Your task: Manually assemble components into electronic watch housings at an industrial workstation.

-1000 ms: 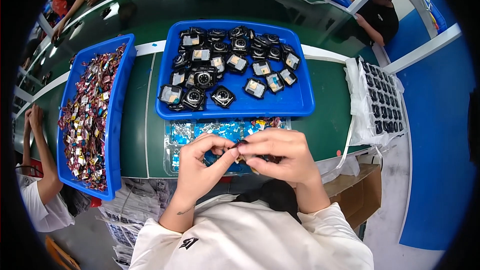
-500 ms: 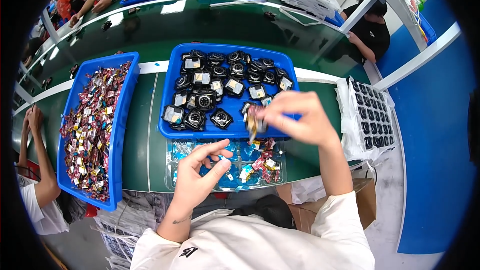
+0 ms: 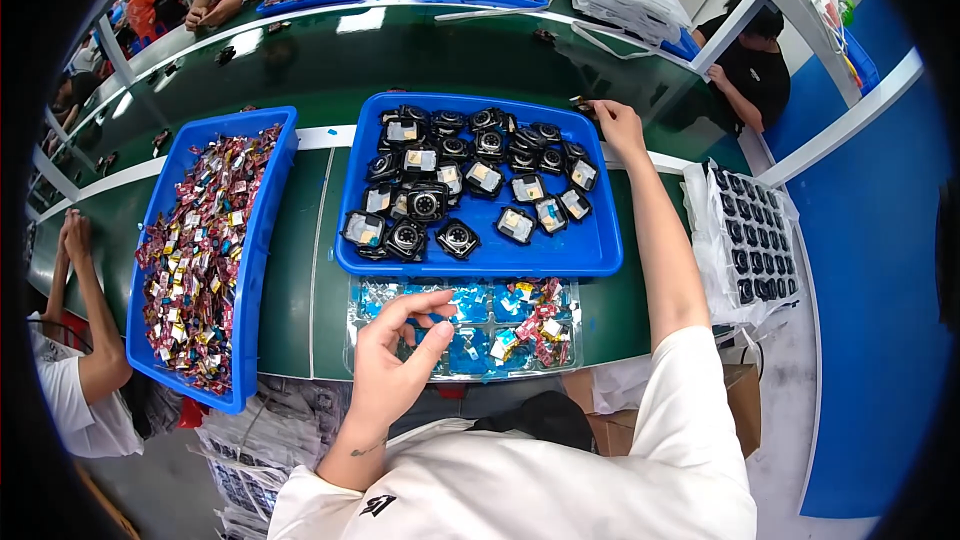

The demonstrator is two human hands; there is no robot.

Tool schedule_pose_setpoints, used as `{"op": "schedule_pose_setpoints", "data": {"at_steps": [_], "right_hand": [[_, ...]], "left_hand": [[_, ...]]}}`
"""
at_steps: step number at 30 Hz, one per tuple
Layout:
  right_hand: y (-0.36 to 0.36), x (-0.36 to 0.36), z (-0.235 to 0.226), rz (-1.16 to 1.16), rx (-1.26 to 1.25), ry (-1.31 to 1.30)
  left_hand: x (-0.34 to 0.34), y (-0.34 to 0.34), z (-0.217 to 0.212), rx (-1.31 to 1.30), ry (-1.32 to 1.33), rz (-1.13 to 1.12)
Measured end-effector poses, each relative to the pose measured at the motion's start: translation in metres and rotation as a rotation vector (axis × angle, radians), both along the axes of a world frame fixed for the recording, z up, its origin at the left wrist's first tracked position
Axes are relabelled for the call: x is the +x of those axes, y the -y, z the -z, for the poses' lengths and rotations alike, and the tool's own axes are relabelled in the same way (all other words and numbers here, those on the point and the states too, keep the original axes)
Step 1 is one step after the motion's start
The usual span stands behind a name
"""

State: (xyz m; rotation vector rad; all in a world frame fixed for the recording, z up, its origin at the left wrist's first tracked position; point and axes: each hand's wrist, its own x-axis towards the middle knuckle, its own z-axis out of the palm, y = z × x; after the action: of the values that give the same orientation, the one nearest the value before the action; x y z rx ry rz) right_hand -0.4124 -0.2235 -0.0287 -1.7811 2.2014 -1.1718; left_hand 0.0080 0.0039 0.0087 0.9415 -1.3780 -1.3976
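My left hand (image 3: 405, 345) hovers over a clear plastic tray (image 3: 352, 335) with blue film scraps and small maroon, white and yellow parts in its compartments. Its thumb stands apart from the curled fingers. Past the far right corner of a blue tray (image 3: 480, 262), my right hand (image 3: 620, 128) reaches out over the green belt. A small dark watch part (image 3: 582, 105) is pinched in its fingertips, mostly too small to make out. Inside the blue tray lie several black watch cases (image 3: 458, 237), some with round sensor backs, others showing pale inner modules (image 3: 515, 225).
A blue tray (image 3: 250, 310) heaped with maroon and yellow parts stands at left. Black parts fill a white-wrapped rack (image 3: 755, 240) at right. The green belt (image 3: 400, 55) runs beyond a pale rail. Co-workers sit across it and at left; metal posts (image 3: 845, 120) rise at right.
My right hand has moved from the blue tray's front right, where it held a blurred reddish-gold part, to beyond its far right corner. My left hand has stayed nearly in place.
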Motion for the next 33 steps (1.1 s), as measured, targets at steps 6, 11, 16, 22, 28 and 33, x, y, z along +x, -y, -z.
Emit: {"op": "schedule_pose_setpoints", "data": {"at_steps": [6,11,16,22,28,33], "right_hand": [[-0.04,0.003,-0.034,-0.02,-0.139,-0.025],[-0.15,0.111,-0.088,-0.408,-0.042,0.295],[-0.235,0.166,-0.073,-0.706,0.058,-0.066],[-0.257,0.177,-0.05,-0.566,0.094,-0.151],[-0.254,0.187,-0.048,-0.58,-0.084,0.308],[-0.253,0.208,-0.049,-0.604,-0.081,0.491]], "left_hand": [[-0.006,0.004,0.005,-0.081,0.026,0.013],[-0.004,0.007,0.008,-0.113,0.193,0.06],[-0.015,0.009,0.008,-0.168,0.23,0.006],[-0.015,0.005,0.005,-0.252,0.34,0.037],[-0.018,0.002,0.003,-0.322,0.322,0.024],[-0.02,0.002,-0.005,-0.451,0.294,-0.048]]}}
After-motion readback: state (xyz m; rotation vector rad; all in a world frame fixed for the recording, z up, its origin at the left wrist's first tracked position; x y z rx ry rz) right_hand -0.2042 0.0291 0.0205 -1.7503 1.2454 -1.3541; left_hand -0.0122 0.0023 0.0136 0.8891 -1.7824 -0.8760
